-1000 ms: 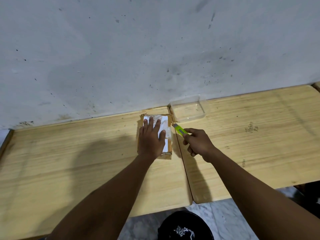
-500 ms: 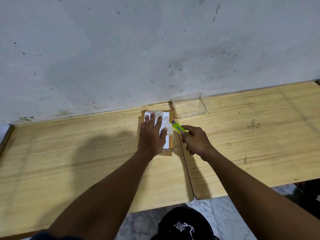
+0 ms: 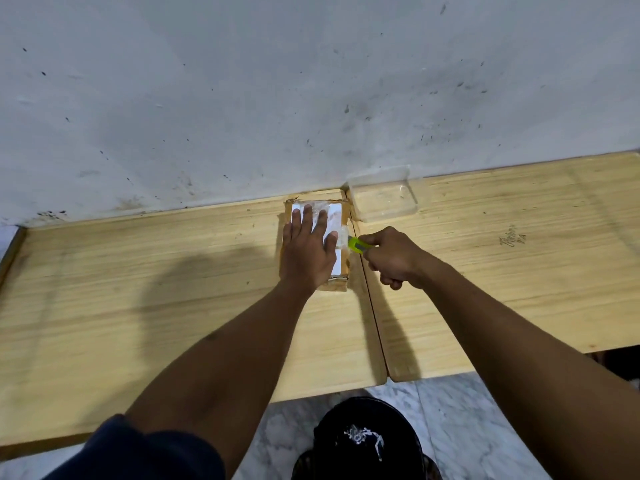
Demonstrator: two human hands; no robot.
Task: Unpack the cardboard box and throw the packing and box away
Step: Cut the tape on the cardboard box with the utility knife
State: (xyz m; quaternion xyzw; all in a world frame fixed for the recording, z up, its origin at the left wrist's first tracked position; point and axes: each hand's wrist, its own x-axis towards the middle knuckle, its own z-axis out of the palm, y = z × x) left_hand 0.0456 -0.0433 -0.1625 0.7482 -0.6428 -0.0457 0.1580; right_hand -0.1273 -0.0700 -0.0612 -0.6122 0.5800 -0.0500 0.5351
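Note:
A small flat cardboard box [image 3: 338, 210] with a white label and clear tape lies on the wooden table [image 3: 138, 289], close to the wall. My left hand [image 3: 307, 252] lies flat on top of it, fingers spread, pressing it down. My right hand [image 3: 393, 256] is closed around a yellow-green utility knife [image 3: 356, 244], whose tip touches the box's right edge about halfway along. The blade itself is too small to make out.
A clear plastic container [image 3: 382, 195] stands just right of the box against the wall. A second wooden table [image 3: 519, 265] adjoins on the right, with a narrow seam between them. A black bin [image 3: 367, 441] sits on the marble floor below the front edge.
My right hand has drawn the knife a little nearer along the box's right edge. The left hand stays flat on the box.

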